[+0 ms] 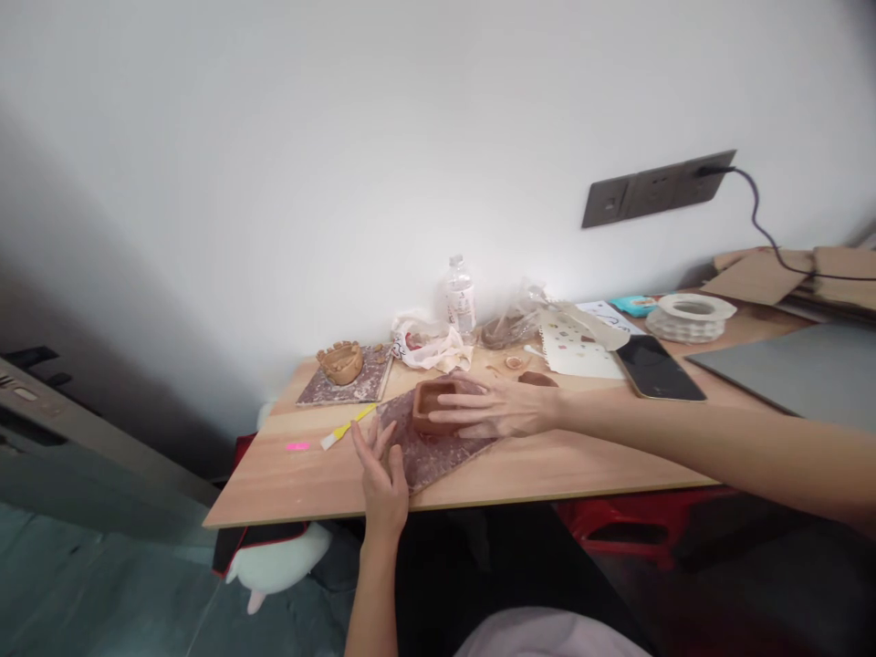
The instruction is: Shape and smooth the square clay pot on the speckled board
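A small square clay pot (431,404) stands on a speckled stone tile (438,447) at the near edge of the wooden table (547,461). My right hand (496,408) reaches in from the right, its fingers wrapped against the pot's right side. My left hand (381,470) rests on the tile's left corner with its fingers spread flat, holding nothing. A yellow-handled brush (348,426) lies just left of the tile.
A second tile (346,388) with a tan crown-shaped clay piece (340,361) sits at the back left. Behind are a water bottle (461,298), plastic bags (425,345), a phone (659,367), a tape roll (690,317), a grey laptop (800,370), cardboard (794,271) and a wall socket (657,187).
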The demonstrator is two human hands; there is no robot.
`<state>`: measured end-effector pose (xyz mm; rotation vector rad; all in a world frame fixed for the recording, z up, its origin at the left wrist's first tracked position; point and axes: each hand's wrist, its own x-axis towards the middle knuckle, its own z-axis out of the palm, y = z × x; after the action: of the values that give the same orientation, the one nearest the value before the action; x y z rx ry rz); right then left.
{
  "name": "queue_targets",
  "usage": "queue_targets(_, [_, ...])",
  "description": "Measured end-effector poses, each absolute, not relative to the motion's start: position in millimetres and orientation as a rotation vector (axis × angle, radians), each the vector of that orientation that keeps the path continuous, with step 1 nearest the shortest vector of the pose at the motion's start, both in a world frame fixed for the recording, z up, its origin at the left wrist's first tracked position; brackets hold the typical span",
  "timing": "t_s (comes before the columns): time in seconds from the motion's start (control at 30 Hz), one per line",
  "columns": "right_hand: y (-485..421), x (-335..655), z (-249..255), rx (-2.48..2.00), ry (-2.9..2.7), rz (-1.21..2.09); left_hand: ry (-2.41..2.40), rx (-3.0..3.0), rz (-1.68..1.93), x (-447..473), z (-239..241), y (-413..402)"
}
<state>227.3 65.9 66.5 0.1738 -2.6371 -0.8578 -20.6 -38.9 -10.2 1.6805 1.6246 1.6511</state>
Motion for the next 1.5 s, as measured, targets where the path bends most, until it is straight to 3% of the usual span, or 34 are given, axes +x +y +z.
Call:
queue_targets(0.13, [76, 256, 70, 0.136, -2.660, -0.713, 1.606, 1.633, 1.654, -21, -9, -39])
queue_targets(0.33, [137, 328, 61, -1.075, -2.514, -0.203, 1.604, 1.594, 1.655, -21, -8, -39])
queue_targets(0.43, [155, 348, 49, -1.295, -2.515, -0.131, 1.631, 1.613, 1.671, -21, -9, -39])
queue_targets(0.83, [173, 342, 14, -1.206, -2.665, -0.043, 1.649, 1.658, 1.669, -21, -9, -40])
queue_targets(1.17, [160, 336, 25, -1.078, -2.638, -0.135, 1.658, 1.682, 1.643, -20, -7, -41])
queue_targets(1.5, [67, 271, 58, -0.154, -2.698, -0.606, 1.608, 1.686, 1.669, -20, -10, -37])
